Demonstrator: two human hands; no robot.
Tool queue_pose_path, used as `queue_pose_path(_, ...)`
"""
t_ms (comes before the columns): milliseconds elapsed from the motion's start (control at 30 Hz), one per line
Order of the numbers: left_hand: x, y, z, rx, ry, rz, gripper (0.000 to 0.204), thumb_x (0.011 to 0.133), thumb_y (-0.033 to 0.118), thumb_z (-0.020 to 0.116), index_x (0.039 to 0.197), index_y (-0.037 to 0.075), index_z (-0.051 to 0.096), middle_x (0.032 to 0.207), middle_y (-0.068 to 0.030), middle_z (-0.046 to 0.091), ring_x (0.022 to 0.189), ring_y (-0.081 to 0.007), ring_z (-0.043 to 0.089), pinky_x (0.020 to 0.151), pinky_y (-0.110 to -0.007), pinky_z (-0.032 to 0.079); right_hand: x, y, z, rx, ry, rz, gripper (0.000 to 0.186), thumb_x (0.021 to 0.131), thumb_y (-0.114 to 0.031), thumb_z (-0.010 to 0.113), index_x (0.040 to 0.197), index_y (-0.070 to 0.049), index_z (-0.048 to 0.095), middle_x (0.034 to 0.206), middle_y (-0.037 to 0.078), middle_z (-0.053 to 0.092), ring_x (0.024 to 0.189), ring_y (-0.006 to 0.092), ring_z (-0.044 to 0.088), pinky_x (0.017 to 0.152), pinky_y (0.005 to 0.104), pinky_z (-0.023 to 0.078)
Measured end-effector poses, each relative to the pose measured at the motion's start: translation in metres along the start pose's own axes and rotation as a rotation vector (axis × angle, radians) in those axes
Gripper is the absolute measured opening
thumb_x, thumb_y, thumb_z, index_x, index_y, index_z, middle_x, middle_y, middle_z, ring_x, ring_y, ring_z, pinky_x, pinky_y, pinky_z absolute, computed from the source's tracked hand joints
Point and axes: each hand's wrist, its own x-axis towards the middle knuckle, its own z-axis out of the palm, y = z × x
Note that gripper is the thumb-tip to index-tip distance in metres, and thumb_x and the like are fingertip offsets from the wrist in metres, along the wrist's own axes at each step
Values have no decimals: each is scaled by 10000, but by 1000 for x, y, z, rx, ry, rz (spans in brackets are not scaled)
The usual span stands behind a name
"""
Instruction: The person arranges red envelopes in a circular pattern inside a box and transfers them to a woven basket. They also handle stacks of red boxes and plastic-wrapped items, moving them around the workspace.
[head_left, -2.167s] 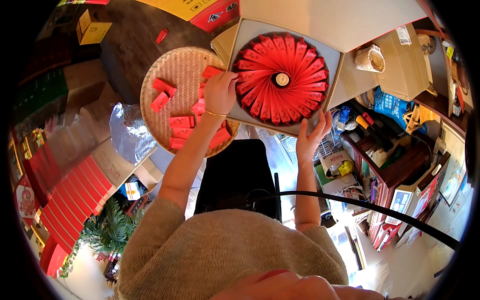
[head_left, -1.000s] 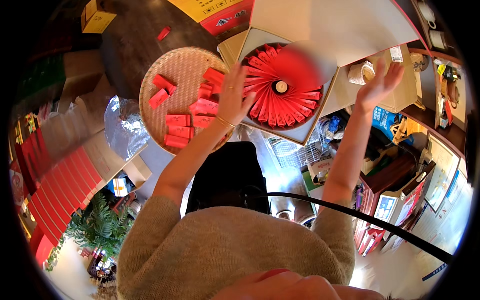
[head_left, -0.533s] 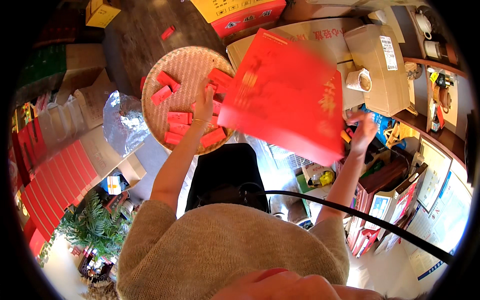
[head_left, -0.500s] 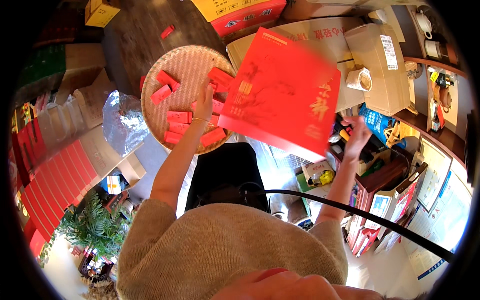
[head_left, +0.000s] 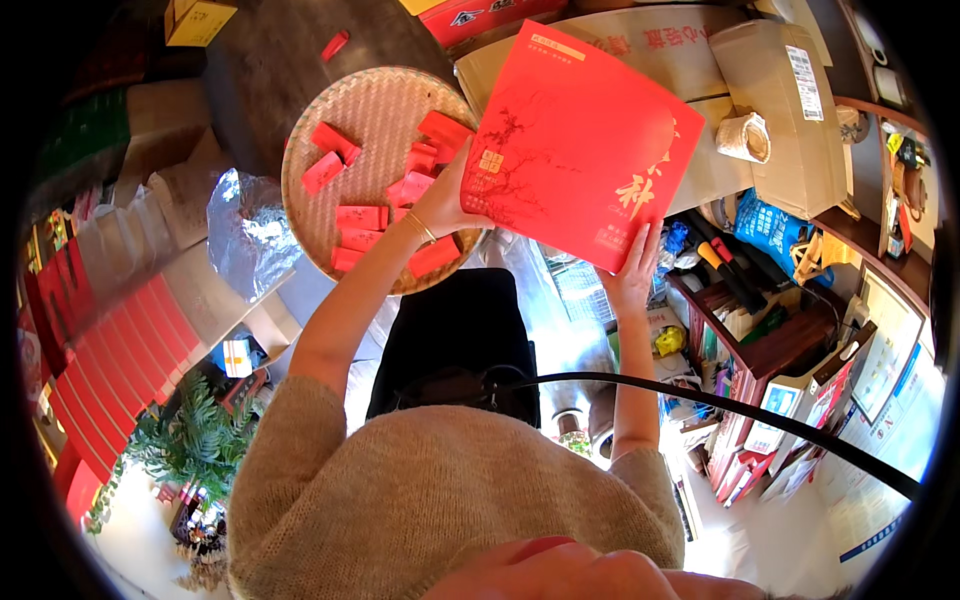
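We saw the closed red gift box (head_left: 580, 140) between both hands, just right of the round bamboo tray (head_left: 375, 110), which held loose small red packets (head_left: 360, 217), some overlapping. The left hand (head_left: 445, 200) touched the box's left edge; some fingers were hidden, and we could not tell whether they were clamped. The right hand (head_left: 630, 275) lay at the lower right corner, fingers extended against the box, thumb apart. Beyond it, a small basket (head_left: 743, 138) stood beside a brown carton (head_left: 785, 150). The lid bore large gold characters (head_left: 635, 192) and dark branch artwork; the carton wore a white printed label (head_left: 803, 82).
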Motion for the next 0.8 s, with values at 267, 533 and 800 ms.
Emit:
queue_pose_path(267,1,-43,11,-540,187,-273,968,856,371,771,1547,7,197,1540,-140,355,1397,-221,387,1135,-354,346,-11,-12,3,422,15,305,1158,740,-278,852,1576,-38,88,1597,274,150,1467,431,212,1170,514,270)
queue_pose_path(533,-5,-47,6,-559,33,-288,717,795,357,820,1354,3,544,1226,-74,638,1140,-170,580,994,-334,447,-37,48,16,1740,-178,991,621,963,-360,625,1463,-73,395,1443,86,489,1331,234,464,1118,419,339)
queue_pose_path(800,-129,15,14,-736,161,-259,835,799,329,815,1447,0,404,1319,-83,572,1214,-174,533,1038,-347,426,-49,24,-55,1845,-436,868,663,915,-364,676,1453,-71,423,1404,98,546,1275,290,537,1047,471,445)
